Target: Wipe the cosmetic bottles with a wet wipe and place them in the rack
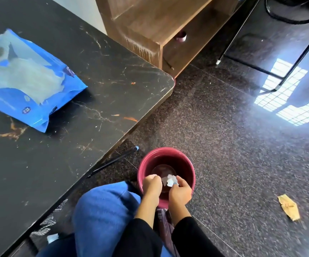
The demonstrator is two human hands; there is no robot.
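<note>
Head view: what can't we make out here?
- Cosmetic bottles and rack: none in the head view; outside the frame or absent, cannot tell.
- White wad over the maroon bin: partly covered by the left hand and right hand; too small to confirm as a wipe.
- Blue wipes pack: motion blur makes the print unreadable; the left edge cuts it off.
- Bin's bottom: dark, hands overlap it.
</note>
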